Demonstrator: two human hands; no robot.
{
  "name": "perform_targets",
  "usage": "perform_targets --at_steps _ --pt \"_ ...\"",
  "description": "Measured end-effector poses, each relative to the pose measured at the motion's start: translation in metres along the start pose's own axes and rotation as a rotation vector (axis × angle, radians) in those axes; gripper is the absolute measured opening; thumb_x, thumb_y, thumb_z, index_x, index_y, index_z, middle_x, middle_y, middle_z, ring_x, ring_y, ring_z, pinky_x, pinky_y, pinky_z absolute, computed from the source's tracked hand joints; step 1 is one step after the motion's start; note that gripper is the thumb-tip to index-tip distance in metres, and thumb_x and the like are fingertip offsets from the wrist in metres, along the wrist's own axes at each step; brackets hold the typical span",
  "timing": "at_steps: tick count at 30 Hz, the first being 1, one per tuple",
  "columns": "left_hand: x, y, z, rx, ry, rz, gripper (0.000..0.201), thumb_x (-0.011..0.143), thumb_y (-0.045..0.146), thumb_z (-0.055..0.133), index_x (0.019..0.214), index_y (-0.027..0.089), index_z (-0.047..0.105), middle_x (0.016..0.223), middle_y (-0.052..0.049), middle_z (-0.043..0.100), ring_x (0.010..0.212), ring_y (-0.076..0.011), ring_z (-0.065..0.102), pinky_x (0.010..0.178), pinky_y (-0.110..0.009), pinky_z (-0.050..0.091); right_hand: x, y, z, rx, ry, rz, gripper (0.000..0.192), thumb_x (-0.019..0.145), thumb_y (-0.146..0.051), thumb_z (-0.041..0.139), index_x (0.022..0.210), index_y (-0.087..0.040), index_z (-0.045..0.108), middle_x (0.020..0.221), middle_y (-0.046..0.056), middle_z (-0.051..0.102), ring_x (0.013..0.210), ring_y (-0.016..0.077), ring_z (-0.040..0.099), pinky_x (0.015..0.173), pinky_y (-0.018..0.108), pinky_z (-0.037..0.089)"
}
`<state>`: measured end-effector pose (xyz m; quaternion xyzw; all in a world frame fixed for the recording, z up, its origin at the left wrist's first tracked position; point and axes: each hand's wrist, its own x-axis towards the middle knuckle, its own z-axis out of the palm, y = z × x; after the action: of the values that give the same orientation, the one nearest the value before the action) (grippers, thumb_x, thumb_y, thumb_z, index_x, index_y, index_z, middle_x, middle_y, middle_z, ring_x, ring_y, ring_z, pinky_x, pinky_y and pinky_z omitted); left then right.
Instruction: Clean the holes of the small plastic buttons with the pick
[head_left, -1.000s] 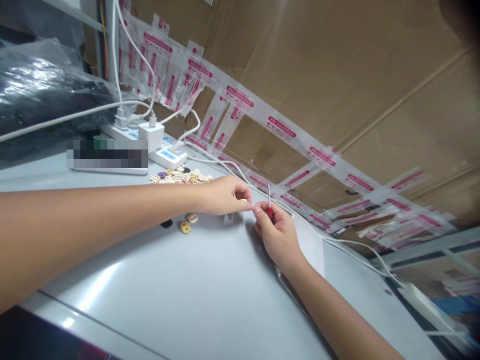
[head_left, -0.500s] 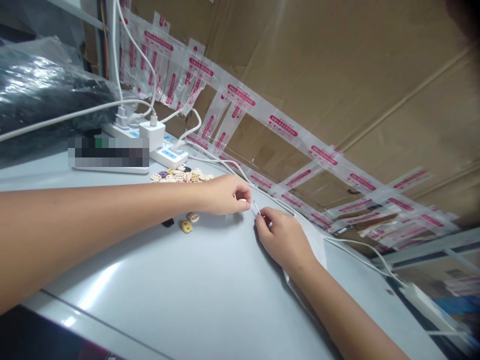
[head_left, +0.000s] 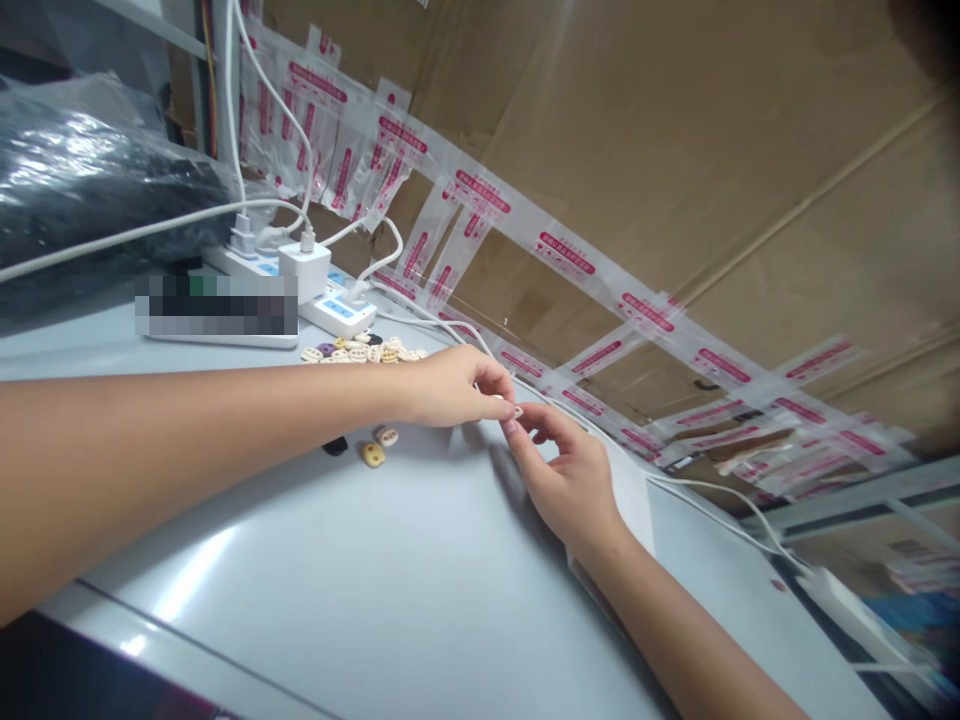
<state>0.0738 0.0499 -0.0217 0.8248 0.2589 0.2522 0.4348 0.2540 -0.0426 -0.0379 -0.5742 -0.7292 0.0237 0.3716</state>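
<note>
Both hands meet over the grey bench (head_left: 420,560), fingertips touching. Left hand (head_left: 450,388) is pinched shut on a small white piece (head_left: 516,411), too small to identify; looks like one of the buttons, can't confirm. Right hand (head_left: 564,470) is half-curled, thumb and forefinger closing on the same piece from the other side. No tool visible in the right hand; whether its grip has actually closed, can't tell.

Step, as I read it: fine two-handed work on that piece, or a hand-off between the hands at the pinch point.

Next move needs a steady pinch and small finger motion only. The piece is tiny and held at the very tips, so it could slip.

Around: two loose buttons (head_left: 377,446) on the bench just left of the left hand, a dark one (head_left: 334,445) beside them, button pile (head_left: 360,352) behind the left wrist, power strip (head_left: 330,305) with chargers beyond, white cable (head_left: 720,510) running right, taped cardboard (head_left: 675,180) behind.
</note>
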Motion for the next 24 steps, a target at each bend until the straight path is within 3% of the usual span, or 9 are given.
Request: perform_targets --at_steps 10,20,24 --pt "0.0009 -0.0016 -0.0008 0.211 0.017 0.099 0.020 0.081 0.033 0.062 0.090 0.019 0.075 0.081 0.001 0.071 0.073 -0.0138 0.059 0.063 -0.024 0.040 0.0012 0.0018 0.0003 -0.002 0.000 0.050 0.021 0.092 -0.038 0.061 0.086 -0.022 0.072 0.082 0.003 0.074 0.068 0.0170 0.059 0.062 0.028 0.046" --pt "-0.0007 -0.0001 -0.0031 0.224 0.007 0.055 0.025 0.082 0.037 0.064 0.093 0.020 0.078 0.080 -0.001 0.073 0.072 -0.0149 0.060 0.061 -0.025 0.039 0.0033 0.0032 0.0007 0.087 0.016 0.137 0.023 0.087 -0.042 0.066 0.083 -0.021 0.074 0.077 0.003 0.073 0.069 0.0180 0.060 0.068 0.031 0.046" --pt "0.0008 -0.0036 -0.0047 0.212 0.000 0.003 0.034 0.080 0.040 0.069 0.107 0.020 0.071 0.085 -0.001 0.074 0.071 -0.0152 0.063 0.061 -0.024 0.040 0.0051 0.0029 0.0002 0.113 0.064 0.186 0.024 0.085 -0.043 0.067 0.081 -0.021 0.073 0.076 0.002 0.072 0.068 0.0180 0.060 0.071 0.033 0.044"
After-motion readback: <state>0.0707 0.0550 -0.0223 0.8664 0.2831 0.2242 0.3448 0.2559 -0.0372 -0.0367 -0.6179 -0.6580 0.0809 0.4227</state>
